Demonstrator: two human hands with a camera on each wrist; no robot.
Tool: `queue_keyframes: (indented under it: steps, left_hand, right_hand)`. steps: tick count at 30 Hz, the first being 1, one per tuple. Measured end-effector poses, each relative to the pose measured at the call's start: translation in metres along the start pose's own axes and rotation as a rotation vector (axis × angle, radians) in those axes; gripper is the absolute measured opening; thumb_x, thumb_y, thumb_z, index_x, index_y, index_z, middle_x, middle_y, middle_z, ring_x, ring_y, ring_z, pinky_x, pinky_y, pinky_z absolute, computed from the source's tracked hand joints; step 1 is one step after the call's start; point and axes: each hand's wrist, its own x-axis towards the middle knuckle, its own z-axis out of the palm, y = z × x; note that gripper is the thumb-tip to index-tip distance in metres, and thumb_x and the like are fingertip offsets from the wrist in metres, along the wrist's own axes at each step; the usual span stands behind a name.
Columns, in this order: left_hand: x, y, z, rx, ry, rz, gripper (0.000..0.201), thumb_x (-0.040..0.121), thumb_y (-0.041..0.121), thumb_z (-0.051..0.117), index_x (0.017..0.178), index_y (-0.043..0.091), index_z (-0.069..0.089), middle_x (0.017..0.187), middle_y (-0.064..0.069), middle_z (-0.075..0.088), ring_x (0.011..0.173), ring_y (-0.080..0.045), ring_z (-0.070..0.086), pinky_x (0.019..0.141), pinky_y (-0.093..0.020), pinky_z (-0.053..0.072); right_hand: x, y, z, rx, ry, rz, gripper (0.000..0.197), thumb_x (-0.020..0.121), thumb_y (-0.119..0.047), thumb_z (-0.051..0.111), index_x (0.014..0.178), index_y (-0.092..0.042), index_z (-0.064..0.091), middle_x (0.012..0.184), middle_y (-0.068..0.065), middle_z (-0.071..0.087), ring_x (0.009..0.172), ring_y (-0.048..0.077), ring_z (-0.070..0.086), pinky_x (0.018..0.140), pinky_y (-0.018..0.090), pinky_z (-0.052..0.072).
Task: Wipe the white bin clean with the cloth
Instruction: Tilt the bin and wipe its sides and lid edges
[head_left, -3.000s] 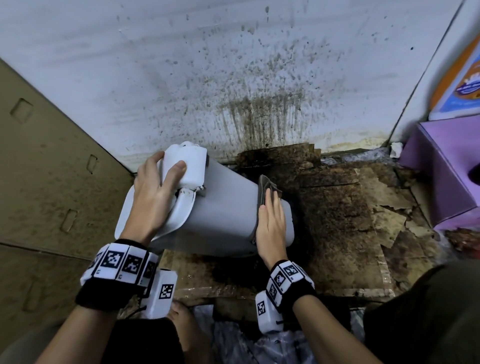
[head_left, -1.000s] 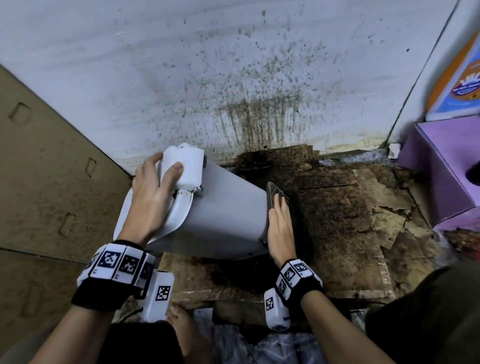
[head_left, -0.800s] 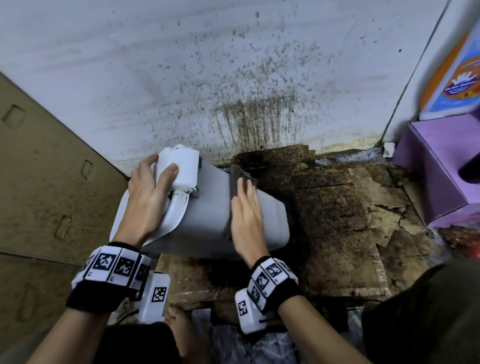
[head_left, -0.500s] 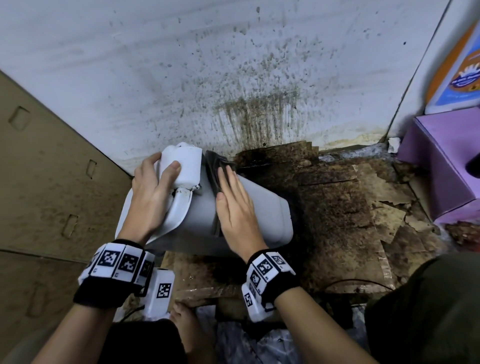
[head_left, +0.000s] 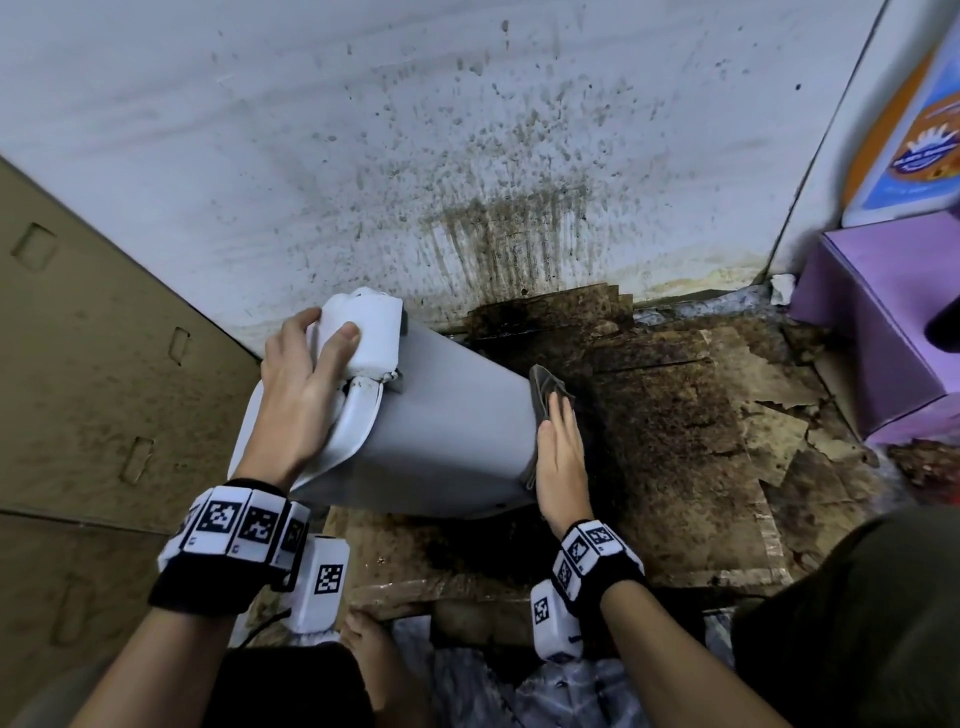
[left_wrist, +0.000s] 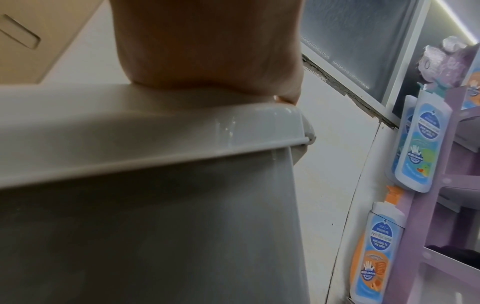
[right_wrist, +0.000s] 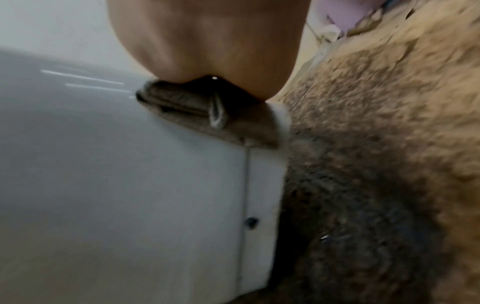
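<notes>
The white bin (head_left: 452, 431) lies tipped on its side on the dirty floor, its lid end to the left and its base to the right. My left hand (head_left: 306, 384) grips the lid end, fingers curled over the white hinge block. My right hand (head_left: 558, 452) lies flat with straight fingers, pressing a folded grey-brown cloth (head_left: 545, 389) against the bin's side at the base edge. In the right wrist view the cloth (right_wrist: 197, 111) is squeezed under my palm on the bin wall (right_wrist: 130, 185). The left wrist view shows the bin's rim (left_wrist: 182, 131) under my palm.
A stained, spattered white wall (head_left: 467, 156) rises just behind the bin. Torn, soiled brown cardboard (head_left: 701, 441) covers the floor to the right. A purple shelf unit (head_left: 883, 322) with soap bottles (left_wrist: 420, 148) stands at the far right. A tan panel (head_left: 93, 364) lies at the left.
My right hand has slid the cloth along the bin's side from near the lid end back to the base edge on the right. The left hand has kept its grip.
</notes>
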Motion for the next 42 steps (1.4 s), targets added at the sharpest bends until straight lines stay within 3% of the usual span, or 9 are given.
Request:
queue_keyframes:
  steps: [5,12,21,27,31,33,36,39,42]
  left_hand:
    - [-0.003,0.006,0.0,0.019,-0.005,-0.015,0.095,0.078,0.077,0.035,0.15,0.014,0.04,0.151,-0.011,0.04,0.143,-0.027,0.034,0.12,-0.05,0.027]
    - [-0.005,0.003,-0.001,0.036,-0.01,-0.012,0.094,0.079,0.076,0.034,0.149,0.015,0.041,0.15,-0.011,0.041,0.142,-0.027,0.034,0.119,-0.047,0.028]
    - [-0.006,0.007,-0.003,0.023,-0.027,-0.028,0.098,0.076,0.077,0.033,0.151,0.016,0.038,0.152,-0.01,0.039,0.144,-0.025,0.031,0.116,-0.039,0.025]
    - [-0.007,0.004,-0.006,-0.005,-0.023,-0.035,0.093,0.077,0.078,0.035,0.149,0.02,0.039,0.149,-0.008,0.039,0.143,-0.024,0.032,0.119,-0.043,0.026]
    - [-0.009,0.007,-0.003,-0.006,-0.032,-0.015,0.093,0.076,0.078,0.035,0.15,0.021,0.038,0.15,-0.007,0.039,0.143,-0.022,0.031,0.118,-0.039,0.025]
    - [-0.006,0.005,-0.004,0.001,-0.019,-0.012,0.093,0.077,0.077,0.035,0.15,0.019,0.039,0.15,-0.007,0.04,0.143,-0.023,0.032,0.119,-0.043,0.025]
    - [0.005,-0.006,-0.006,0.02,-0.012,-0.01,0.091,0.082,0.083,0.038,0.144,0.017,0.047,0.144,-0.011,0.049,0.138,-0.03,0.041,0.117,-0.055,0.031]
    - [0.01,-0.014,-0.003,0.058,-0.02,0.005,0.093,0.08,0.091,0.038,0.137,0.018,0.052,0.137,-0.013,0.056,0.131,-0.034,0.048,0.111,-0.059,0.036]
    - [0.01,-0.012,0.001,0.079,-0.013,0.007,0.088,0.083,0.085,0.041,0.14,0.019,0.051,0.138,-0.01,0.057,0.132,-0.032,0.049,0.112,-0.055,0.037]
  right_hand:
    - [-0.004,-0.049,0.03,-0.002,0.069,-0.047,0.05,0.11,-0.026,0.029,0.16,-0.02,0.024,0.169,0.002,0.013,0.156,0.014,0.005,0.124,0.029,0.003]
    - [-0.034,-0.125,0.056,-0.058,-0.009,-0.408,0.059,0.104,-0.043,0.019,0.16,-0.024,0.021,0.169,-0.001,0.014,0.156,0.01,0.004,0.124,0.03,0.006]
    - [-0.018,-0.099,0.038,-0.132,-0.095,-0.416,0.058,0.106,-0.041,0.018,0.161,-0.023,0.017,0.169,-0.003,0.012,0.155,0.007,0.005,0.124,0.025,0.006]
    - [0.005,-0.02,0.01,-0.235,-0.045,-0.216,0.058,0.106,-0.036,0.018,0.16,-0.014,0.019,0.166,0.0,0.015,0.156,0.017,0.011,0.122,0.023,0.005]
    - [0.011,0.013,0.007,-0.269,0.024,-0.092,0.07,0.101,-0.045,0.012,0.156,-0.004,0.029,0.165,0.013,0.024,0.154,0.028,0.02,0.126,0.029,0.009]
    - [0.008,0.0,0.013,-0.326,0.048,-0.15,0.063,0.1,-0.03,0.018,0.143,0.006,0.046,0.159,0.023,0.033,0.149,0.042,0.03,0.124,0.045,0.021]
    - [0.002,-0.021,0.031,-0.368,0.004,-0.351,0.041,0.093,-0.005,0.029,0.112,0.01,0.062,0.145,0.034,0.047,0.134,0.055,0.045,0.107,0.067,0.038]
    - [-0.007,-0.056,0.04,-0.264,0.035,-0.356,0.048,0.1,-0.014,0.025,0.132,0.003,0.057,0.159,0.021,0.034,0.149,0.041,0.029,0.121,0.056,0.025]
    - [-0.021,-0.108,0.049,0.0,-0.032,-0.296,0.06,0.103,-0.039,0.019,0.159,-0.017,0.025,0.169,0.001,0.013,0.156,0.015,0.004,0.127,0.034,0.003]
